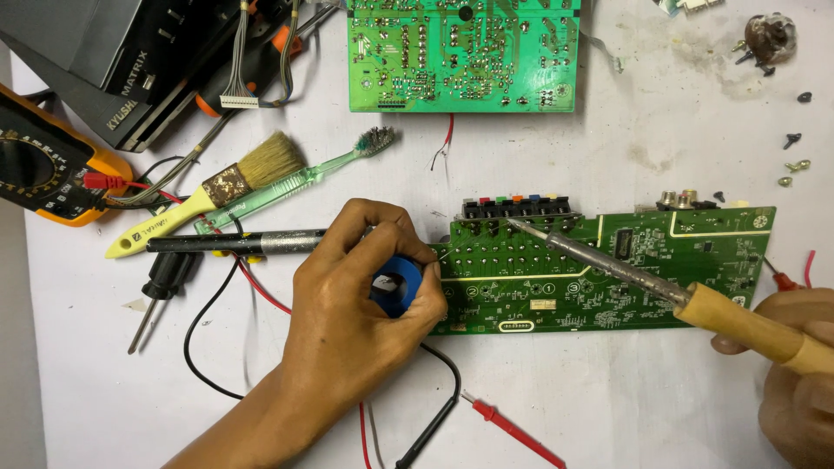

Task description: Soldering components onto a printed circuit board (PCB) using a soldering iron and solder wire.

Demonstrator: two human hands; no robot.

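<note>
My left hand (pixel 360 304) grips a blue spool of solder wire (pixel 398 285) and rests at the left end of a long green circuit board (pixel 608 269). A thin strand of solder runs from my fingers towards the board's solder joints. My right hand (pixel 795 365) holds a soldering iron (pixel 678 295) by its yellow wooden handle at the right edge. The iron's metal tip touches the board near a row of coloured connectors (pixel 517 207) at its top edge.
A second green circuit board (pixel 462 54) lies at the top. To the left lie a paintbrush (pixel 208 191), a green toothbrush (pixel 295 178), a black pen-like tool (pixel 234 244), a screwdriver (pixel 156 291) and a yellow multimeter (pixel 43 161). A red probe (pixel 517 432) and wires lie near the front. Small screws (pixel 792 139) are scattered top right.
</note>
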